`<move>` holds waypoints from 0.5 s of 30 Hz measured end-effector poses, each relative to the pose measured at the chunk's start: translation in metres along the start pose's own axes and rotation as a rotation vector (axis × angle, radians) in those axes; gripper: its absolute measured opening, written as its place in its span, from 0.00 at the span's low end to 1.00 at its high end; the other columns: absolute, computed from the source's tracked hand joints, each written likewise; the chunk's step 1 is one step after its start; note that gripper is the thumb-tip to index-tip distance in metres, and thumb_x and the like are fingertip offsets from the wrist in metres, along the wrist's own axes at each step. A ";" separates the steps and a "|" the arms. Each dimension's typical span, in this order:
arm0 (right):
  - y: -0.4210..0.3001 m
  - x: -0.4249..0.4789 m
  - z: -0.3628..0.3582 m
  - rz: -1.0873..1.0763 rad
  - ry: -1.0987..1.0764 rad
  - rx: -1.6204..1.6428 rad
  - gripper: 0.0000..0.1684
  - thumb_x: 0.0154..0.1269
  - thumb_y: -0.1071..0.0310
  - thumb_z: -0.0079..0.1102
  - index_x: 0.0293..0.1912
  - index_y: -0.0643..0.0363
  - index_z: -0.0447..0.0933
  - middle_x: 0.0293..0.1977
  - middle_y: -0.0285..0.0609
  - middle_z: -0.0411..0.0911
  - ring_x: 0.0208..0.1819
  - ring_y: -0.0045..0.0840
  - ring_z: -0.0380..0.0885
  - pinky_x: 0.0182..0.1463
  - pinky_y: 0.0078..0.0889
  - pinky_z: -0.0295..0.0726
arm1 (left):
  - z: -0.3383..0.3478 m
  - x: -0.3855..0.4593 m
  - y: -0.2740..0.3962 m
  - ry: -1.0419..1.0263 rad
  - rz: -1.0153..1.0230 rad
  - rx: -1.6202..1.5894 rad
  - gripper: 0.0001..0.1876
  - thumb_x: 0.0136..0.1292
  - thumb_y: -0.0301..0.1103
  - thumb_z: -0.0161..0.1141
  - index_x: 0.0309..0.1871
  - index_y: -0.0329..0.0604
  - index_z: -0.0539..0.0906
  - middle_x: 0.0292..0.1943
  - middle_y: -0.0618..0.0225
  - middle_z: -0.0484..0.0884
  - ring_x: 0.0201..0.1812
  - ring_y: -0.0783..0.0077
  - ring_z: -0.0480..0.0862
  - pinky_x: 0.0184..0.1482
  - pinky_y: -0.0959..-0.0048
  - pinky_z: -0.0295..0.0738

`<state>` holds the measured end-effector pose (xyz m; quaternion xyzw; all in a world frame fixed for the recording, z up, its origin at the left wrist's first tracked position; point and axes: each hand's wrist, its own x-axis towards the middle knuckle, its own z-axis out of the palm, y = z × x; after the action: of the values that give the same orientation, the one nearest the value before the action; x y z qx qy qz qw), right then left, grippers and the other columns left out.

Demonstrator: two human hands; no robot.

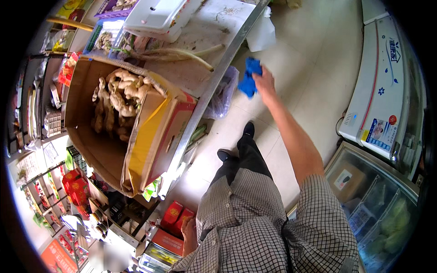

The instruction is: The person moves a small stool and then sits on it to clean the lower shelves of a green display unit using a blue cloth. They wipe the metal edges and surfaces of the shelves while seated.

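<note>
My right hand [265, 83] is stretched out over the tiled floor, gripping a crumpled blue cloth [251, 76]. It is to the right of the metal table edge [218, 87]. Low on the left, my left hand [189, 230] hangs beside my shirt, close to some red boxes [175, 215]. Its fingers are partly hidden, so I cannot tell whether they hold anything. On the table, an open cardboard box [99, 163] contains ginger roots [123, 92]. Behind it lie long pale green stalks [184, 54] among scattered dry bits.
A white plastic tub [153, 17] and a blue basket [102, 34] stand at the table's far end. A translucent plastic bag [223, 95] hangs by the edge. To the right are a white chest freezer [372, 85] and a glass-topped cold case [368, 201]. Stocked shelves [44, 201] line the left.
</note>
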<state>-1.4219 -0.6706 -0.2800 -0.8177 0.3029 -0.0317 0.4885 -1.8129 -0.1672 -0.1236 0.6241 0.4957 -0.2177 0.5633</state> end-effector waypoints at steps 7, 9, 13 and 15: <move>-0.053 0.144 0.004 -0.077 0.267 -0.102 0.21 0.62 0.65 0.61 0.54 0.57 0.73 0.45 0.58 0.82 0.51 0.56 0.79 0.56 0.53 0.77 | 0.013 -0.016 0.008 0.114 0.022 0.143 0.13 0.67 0.30 0.55 0.50 0.32 0.82 0.41 0.61 0.85 0.42 0.72 0.83 0.47 0.72 0.79; -0.054 0.150 0.014 -0.068 0.278 -0.065 0.20 0.62 0.66 0.61 0.54 0.57 0.73 0.45 0.58 0.82 0.50 0.56 0.79 0.56 0.54 0.77 | 0.010 -0.017 -0.001 0.131 0.004 0.144 0.13 0.67 0.30 0.55 0.49 0.33 0.83 0.41 0.62 0.85 0.42 0.73 0.82 0.47 0.72 0.79; -0.051 0.128 0.031 -0.164 0.251 0.028 0.20 0.61 0.70 0.61 0.53 0.59 0.72 0.41 0.60 0.82 0.48 0.56 0.80 0.54 0.55 0.76 | -0.013 -0.015 -0.032 0.147 0.019 0.201 0.13 0.67 0.33 0.58 0.49 0.36 0.85 0.43 0.64 0.86 0.43 0.71 0.83 0.49 0.74 0.78; -0.043 0.110 0.040 -0.222 0.244 0.069 0.20 0.60 0.72 0.62 0.53 0.60 0.71 0.40 0.61 0.82 0.47 0.57 0.80 0.53 0.56 0.76 | -0.001 -0.016 -0.025 0.191 -0.015 0.277 0.14 0.67 0.34 0.59 0.50 0.36 0.86 0.42 0.64 0.87 0.43 0.71 0.83 0.50 0.74 0.78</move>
<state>-1.2988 -0.6827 -0.2921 -0.8190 0.2662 -0.1948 0.4695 -1.8420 -0.1754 -0.1220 0.7100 0.5169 -0.2279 0.4205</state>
